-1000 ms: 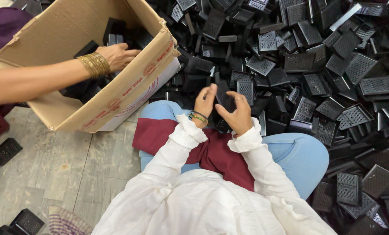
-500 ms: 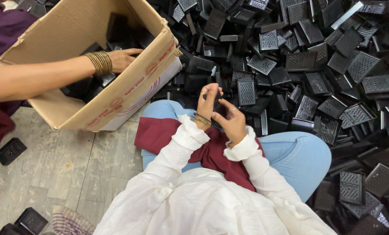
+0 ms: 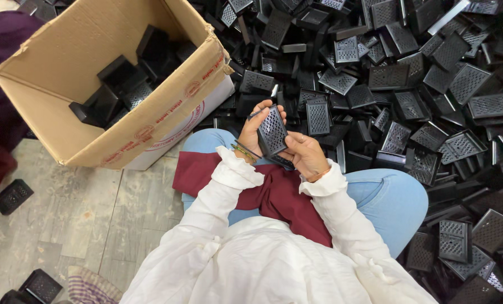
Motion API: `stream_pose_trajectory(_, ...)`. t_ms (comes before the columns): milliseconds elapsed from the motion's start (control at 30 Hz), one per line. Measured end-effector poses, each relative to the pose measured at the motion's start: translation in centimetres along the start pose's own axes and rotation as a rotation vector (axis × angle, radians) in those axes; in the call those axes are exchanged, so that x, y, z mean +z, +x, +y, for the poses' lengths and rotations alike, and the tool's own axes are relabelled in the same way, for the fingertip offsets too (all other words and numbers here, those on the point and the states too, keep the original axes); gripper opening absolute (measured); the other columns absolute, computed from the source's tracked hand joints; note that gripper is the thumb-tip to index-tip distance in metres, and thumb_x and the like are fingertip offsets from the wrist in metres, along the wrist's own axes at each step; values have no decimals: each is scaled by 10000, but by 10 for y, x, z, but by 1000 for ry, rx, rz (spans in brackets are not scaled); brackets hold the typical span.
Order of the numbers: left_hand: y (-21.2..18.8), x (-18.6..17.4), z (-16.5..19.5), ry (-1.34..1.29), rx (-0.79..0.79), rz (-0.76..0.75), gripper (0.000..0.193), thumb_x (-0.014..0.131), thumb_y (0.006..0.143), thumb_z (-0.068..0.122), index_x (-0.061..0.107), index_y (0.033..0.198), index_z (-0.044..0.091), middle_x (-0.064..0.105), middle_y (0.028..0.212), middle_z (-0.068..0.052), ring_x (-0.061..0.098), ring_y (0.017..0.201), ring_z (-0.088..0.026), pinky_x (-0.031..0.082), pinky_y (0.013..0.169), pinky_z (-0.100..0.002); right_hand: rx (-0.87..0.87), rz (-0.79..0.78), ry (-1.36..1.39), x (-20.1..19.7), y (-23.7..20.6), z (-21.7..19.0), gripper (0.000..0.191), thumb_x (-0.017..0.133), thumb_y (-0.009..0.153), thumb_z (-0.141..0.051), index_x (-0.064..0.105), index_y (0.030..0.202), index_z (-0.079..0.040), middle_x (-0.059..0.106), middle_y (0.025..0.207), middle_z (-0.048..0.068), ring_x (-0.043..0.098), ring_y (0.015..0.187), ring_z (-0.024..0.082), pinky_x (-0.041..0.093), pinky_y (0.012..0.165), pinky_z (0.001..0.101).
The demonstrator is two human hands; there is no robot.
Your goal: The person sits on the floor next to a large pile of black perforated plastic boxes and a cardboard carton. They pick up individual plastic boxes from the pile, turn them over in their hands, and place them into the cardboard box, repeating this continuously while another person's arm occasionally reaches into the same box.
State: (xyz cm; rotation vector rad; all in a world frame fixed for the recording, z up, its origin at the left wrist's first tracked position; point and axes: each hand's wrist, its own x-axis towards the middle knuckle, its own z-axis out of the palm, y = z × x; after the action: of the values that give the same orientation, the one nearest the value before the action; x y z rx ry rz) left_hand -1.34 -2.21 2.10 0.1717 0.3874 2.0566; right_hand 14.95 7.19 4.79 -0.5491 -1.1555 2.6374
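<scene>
I sit on the floor in a white top and blue trousers. Both hands hold one black perforated plastic part [image 3: 272,132] over my lap. My left hand [image 3: 257,128] grips its left edge from behind, fingers curled round the top. My right hand [image 3: 306,154] supports it from below and the right. The part stands tilted, its holed face toward me. A second dark piece shows just beneath it, between my hands.
A large heap of the same black perforated parts [image 3: 409,84] covers the floor ahead and to my right. An open cardboard box [image 3: 150,121] with several black parts inside stands at the upper left. Loose parts [image 3: 12,196] lie on the grey floor at left.
The other person's arm with bangles has left the box and is out of view. My hands have drawn together on the black part, which is now turned with its holed face toward me.
</scene>
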Motion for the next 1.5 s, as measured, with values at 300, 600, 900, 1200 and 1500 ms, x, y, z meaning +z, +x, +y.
stream_pose_trajectory(300,-34,1,12,927,282,93,394,818,861,141,616,1167,-3,726,1076,-31,692,951,-111,592,840,-286,-247,226,-319,-18,15,17,387,708,967,-132,620,1303,38,727,1177,135,714,1038,175,584,940,333)
stream_pose_trajectory(600,-5,8,264,47,743,233,485,753,920,248,650,1226,-113,712,1200,-213,689,1125,-274,622,1021,-353,-345,733,-1804,-86,91,-39,853,959,714,-448,552,1284,39,592,1162,284,594,1014,491,506,804,551)
stream_pose_trajectory(900,27,-4,84,872,330,73,274,731,905,69,667,1171,54,710,1021,-69,701,926,-149,618,803,-308,-244,636,-1630,-97,64,-15,815,938,671,-426,552,1289,-61,574,1213,218,582,1115,437,494,921,537)
stream_pose_trajectory(1200,160,24,-76,2368,197,-40,569,862,673,294,649,1160,90,610,1187,-168,612,1098,-406,540,838,-492,-290,435,-2005,-68,9,-3,633,871,764,-450,644,1243,-105,623,1080,205,597,1035,427,495,879,544)
stream_pose_trajectory(1500,147,6,-60,2190,529,185,235,664,957,106,672,1192,121,673,1239,-120,659,1150,-342,553,928,-465,-323,708,-1066,-103,-9,-28,555,817,857,-228,619,1346,-56,718,1111,134,688,983,220,559,862,337)
